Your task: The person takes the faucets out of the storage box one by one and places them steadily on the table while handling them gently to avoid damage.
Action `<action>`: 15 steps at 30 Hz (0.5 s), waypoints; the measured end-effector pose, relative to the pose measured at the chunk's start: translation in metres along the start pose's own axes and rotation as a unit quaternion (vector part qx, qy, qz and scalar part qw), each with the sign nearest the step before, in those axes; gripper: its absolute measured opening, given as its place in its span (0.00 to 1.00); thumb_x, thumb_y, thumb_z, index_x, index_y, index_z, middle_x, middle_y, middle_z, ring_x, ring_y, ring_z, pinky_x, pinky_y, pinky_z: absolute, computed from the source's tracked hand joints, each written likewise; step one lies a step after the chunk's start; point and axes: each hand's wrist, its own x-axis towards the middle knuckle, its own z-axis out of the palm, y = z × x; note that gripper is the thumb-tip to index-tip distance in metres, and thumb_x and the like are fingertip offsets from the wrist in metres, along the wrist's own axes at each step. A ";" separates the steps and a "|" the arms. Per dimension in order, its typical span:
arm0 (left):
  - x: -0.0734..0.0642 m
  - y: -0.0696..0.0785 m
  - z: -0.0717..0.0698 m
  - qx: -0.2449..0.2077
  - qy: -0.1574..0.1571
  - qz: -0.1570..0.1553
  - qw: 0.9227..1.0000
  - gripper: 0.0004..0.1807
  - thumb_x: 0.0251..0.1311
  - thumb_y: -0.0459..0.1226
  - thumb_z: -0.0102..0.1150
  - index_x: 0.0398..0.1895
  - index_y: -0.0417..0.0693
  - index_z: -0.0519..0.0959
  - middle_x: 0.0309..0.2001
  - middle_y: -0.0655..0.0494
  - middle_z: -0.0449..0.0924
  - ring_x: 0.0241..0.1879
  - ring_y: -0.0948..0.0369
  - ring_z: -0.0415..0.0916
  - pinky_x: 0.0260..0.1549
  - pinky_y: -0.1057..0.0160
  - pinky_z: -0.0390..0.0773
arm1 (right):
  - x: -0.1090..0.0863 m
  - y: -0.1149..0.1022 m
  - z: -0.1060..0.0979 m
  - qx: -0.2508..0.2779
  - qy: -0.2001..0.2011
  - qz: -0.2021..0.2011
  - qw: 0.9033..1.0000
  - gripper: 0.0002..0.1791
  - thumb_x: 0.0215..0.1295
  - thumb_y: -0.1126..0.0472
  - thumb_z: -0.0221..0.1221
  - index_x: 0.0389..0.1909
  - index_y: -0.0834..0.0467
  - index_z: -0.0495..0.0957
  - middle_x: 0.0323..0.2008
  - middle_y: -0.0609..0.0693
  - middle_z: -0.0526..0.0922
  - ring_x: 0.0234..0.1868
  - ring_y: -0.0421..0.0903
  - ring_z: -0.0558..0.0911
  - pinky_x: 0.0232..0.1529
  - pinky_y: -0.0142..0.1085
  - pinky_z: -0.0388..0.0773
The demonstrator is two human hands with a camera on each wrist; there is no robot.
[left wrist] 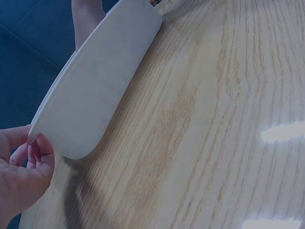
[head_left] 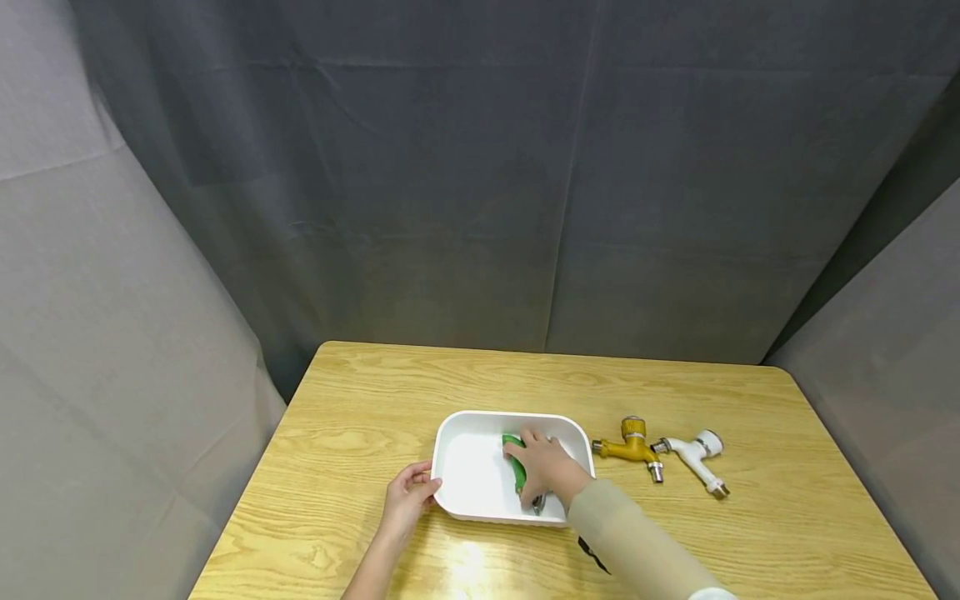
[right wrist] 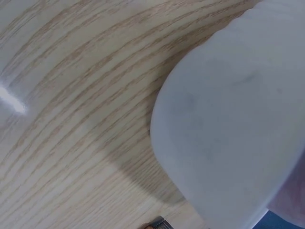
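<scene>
A white plastic tray (head_left: 472,475) stands on the wooden table. At its left end my left hand (head_left: 406,500) pinches the rim between thumb and fingers; the left wrist view shows this hand (left wrist: 28,167) at the tray's corner (left wrist: 90,90). Inside the tray's right half lies a green tap (head_left: 519,473) with a metal end (head_left: 538,503). Over it my right hand (head_left: 545,463) reaches down, fingers curled about the tap and hiding part of it. In the right wrist view the tray wall (right wrist: 224,114) covers most of this hand.
Right of the tray lie a yellow tap (head_left: 628,451) and a white tap (head_left: 693,457), their ends close together. A dark strap (head_left: 592,557) hangs below the right sleeve. Grey curtains (head_left: 450,183) stand behind and beside the table (head_left: 360,392).
</scene>
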 end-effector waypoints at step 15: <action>0.003 -0.005 -0.002 -0.003 -0.004 0.001 1.000 0.23 0.54 0.26 0.56 0.53 0.25 0.66 0.31 0.53 0.66 0.26 0.64 0.67 0.26 0.69 0.73 | -0.004 0.002 0.002 0.005 0.026 -0.017 0.999 0.42 0.33 0.43 0.69 0.56 0.47 0.67 0.51 0.55 0.63 0.54 0.53 0.65 0.51 0.58 0.65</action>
